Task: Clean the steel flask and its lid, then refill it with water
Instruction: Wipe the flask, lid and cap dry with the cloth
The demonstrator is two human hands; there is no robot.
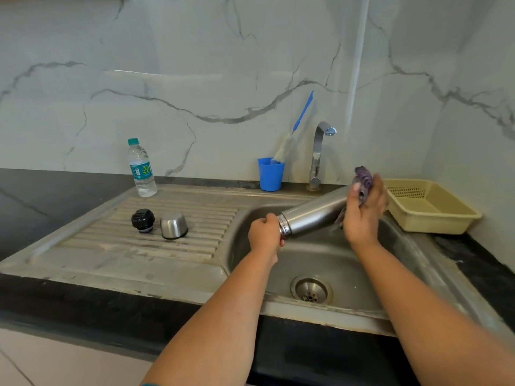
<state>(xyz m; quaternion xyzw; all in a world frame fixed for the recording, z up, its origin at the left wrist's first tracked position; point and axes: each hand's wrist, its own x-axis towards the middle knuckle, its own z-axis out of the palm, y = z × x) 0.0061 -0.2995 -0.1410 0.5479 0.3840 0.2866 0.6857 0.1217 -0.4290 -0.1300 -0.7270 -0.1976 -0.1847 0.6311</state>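
Note:
The steel flask (pixel 313 214) lies almost level over the sink basin (pixel 328 263), its open neck pointing left. My left hand (pixel 264 232) grips the flask at the neck. My right hand (pixel 363 208) holds a purple scrubber (pixel 363 181) wrapped round the flask's far end. On the ribbed draining board (pixel 156 232) stand the black stopper (pixel 143 220) and the steel cup lid (pixel 173 225), side by side. A plastic water bottle (pixel 141 168) with a green cap stands at the back of the board.
A chrome tap (pixel 319 154) rises behind the basin. Left of it a blue cup (pixel 270 174) holds a bottle brush (pixel 292 135) with a blue handle. A beige plastic basket (pixel 432 207) sits on the black counter (pixel 41 201) at the right. The drain (pixel 311 289) lies below my arms.

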